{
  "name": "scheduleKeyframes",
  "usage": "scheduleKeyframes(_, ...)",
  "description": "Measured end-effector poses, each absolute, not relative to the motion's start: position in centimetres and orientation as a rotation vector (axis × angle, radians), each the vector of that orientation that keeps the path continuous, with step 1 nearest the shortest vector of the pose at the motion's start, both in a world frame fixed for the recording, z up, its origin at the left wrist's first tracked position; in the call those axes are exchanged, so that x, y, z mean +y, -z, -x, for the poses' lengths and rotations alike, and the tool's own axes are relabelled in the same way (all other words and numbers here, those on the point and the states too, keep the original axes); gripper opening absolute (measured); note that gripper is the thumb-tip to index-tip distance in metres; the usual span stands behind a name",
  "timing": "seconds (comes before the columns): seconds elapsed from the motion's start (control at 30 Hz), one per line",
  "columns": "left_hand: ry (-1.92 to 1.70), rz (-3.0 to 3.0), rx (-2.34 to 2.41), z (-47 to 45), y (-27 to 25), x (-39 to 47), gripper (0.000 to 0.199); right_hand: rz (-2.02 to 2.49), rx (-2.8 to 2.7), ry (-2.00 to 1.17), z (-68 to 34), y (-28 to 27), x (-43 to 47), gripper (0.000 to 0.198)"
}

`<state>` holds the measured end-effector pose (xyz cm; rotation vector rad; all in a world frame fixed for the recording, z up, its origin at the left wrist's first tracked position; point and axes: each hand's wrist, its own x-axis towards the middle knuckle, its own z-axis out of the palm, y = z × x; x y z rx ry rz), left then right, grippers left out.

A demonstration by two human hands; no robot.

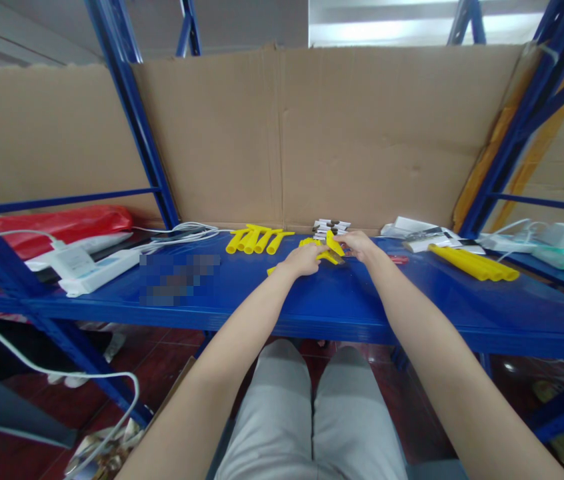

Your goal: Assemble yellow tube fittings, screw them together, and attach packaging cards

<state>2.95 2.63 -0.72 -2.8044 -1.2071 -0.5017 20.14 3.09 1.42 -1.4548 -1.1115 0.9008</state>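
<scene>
Near the middle of the blue shelf, my left hand (305, 259) is closed around a yellow plastic T-shaped piece, partly covered by the fingers. My right hand (358, 245) pinches a yellow plastic part (333, 245) just to the right of it. Whether the two yellow parts are joined cannot be made out. A dark, pointed bit shows below the fingers. Just behind the hands lies a stack of small black-and-white packets (330, 228). A red-handled tool (399, 259) rests to the right of my right hand, its other end hidden.
Several yellow T-shaped handles (257, 239) lie left of my hands, and several yellow tubes (475, 263) lie at the right. White boxes (429, 238) stand behind those tubes. A white power strip (105, 272) with cables is on the left. Cardboard (362, 133) backs the blue shelf (242, 287).
</scene>
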Motion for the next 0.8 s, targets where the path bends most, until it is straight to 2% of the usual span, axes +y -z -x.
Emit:
scheduleKeyframes(0.2,0.534,2.818,-1.188,-2.94,0.64,2.81,0.051,1.526,-1.215,-0.914,-19.96,-1.08,2.91,0.009)
scheduleKeyframes(0.37,0.513,2.783,-1.191,-2.99,0.45,2.64,0.048,1.576,-1.335,-0.820,-19.62,-0.90,2.83,0.021)
scheduleKeyframes(0.53,0.531,2.742,-1.197,-2.96,0.41,2.54,0.044,1.520,-1.416,-0.860,-19.56,-0.82,3.01,0.026)
scheduleKeyframes(0.8,0.542,2.771,-1.161,-2.91,0.39,2.43,0.045,1.432,-1.419,-0.897,-19.17,-0.83,2.91,0.013)
